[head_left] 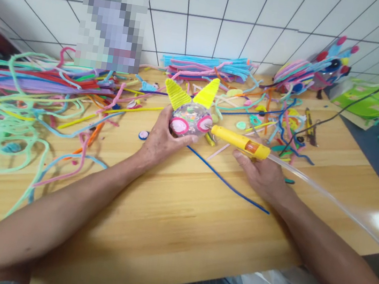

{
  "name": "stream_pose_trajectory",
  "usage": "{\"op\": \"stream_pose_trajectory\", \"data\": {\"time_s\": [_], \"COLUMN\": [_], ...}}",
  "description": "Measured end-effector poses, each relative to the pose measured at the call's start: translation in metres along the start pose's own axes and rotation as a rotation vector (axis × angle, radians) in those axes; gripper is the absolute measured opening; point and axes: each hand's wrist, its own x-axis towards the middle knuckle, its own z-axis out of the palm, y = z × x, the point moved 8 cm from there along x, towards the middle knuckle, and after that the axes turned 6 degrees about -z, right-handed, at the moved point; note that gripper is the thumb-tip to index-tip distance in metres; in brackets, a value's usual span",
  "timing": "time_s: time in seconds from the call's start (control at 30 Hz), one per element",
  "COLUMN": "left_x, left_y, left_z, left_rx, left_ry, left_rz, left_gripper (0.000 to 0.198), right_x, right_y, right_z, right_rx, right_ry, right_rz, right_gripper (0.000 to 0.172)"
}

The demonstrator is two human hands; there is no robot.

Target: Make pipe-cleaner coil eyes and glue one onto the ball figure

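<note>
My left hand [165, 133] grips a clear, round craft figure [193, 114] over the middle of the table. Two yellow ears [207, 92] stand up from its top, and two pink-rimmed discs like eyes sit on its front. A yellow hot glue gun [241, 142] is in my right hand [265, 172], with its nozzle at the right-hand disc. From the gun's rear a long clear glue stick [330, 198] runs out to the right. Below the figure lies a blue pipe cleaner [230, 179]. Left of my left hand rests a small blue-rimmed disc [143, 134].
Tangled pipe cleaners [15, 135] cover the table's left side. Bundles of blue and pink pipe cleaners [208, 66] lie along the tiled wall. A green container [363, 99] and finished-looking pompom figure [332, 63] are at the right. A black cord [350, 111] crosses there.
</note>
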Motion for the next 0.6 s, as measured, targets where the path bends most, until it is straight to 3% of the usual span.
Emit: {"op": "stream_pose_trajectory", "data": {"time_s": [0.6], "left_x": [-0.0006], "left_y": [0.0023], "left_z": [-0.001], "left_rx": [0.017], "left_ry": [0.023], "left_rz": [0.018], "left_gripper": [0.084], "right_x": [-0.0006], "right_y": [-0.0015], "right_z": [0.0002], "right_rx": [0.05], "right_ry": [0.016], "right_rz": [0.006], "right_gripper": [0.029]}}
